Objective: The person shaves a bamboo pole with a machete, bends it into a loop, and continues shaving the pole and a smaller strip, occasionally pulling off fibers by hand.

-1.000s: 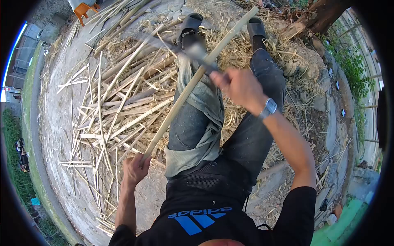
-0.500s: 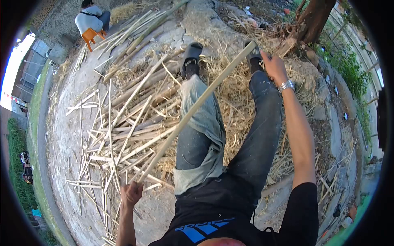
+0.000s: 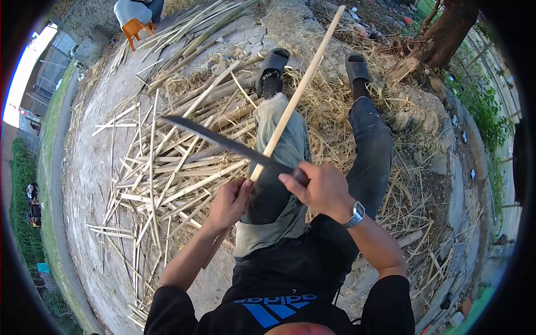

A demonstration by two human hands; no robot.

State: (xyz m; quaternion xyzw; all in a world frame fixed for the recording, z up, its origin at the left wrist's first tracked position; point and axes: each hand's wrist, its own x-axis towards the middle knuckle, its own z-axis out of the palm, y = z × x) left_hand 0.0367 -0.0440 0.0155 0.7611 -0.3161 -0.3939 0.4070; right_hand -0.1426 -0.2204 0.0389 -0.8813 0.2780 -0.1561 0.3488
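A long pale bamboo strip [image 3: 304,92] slants up and away over my left thigh, its near end pinched in my left hand [image 3: 230,204]. My right hand [image 3: 324,188] is wrapped round the handle of a machete [image 3: 223,144], whose dark blade points to the upper left. The blade crosses the strip just beyond my left fingers and appears to touch it. A grey-green cloth [image 3: 282,142] covers part of my left leg beneath the strip. My right fingers hide most of the handle.
A pile of split bamboo strips [image 3: 167,192] lies on the ground to my left, with shavings [image 3: 318,125] between my legs. Bamboo poles [image 3: 195,50] lie farther off. A person [image 3: 133,12] sits on an orange chair [image 3: 135,28]. A tree trunk [image 3: 449,36] stands at the upper right.
My right hand has come down from near the strip's far end and now grips the machete. My left hand has moved up and right, bringing the strip to a steeper angle.
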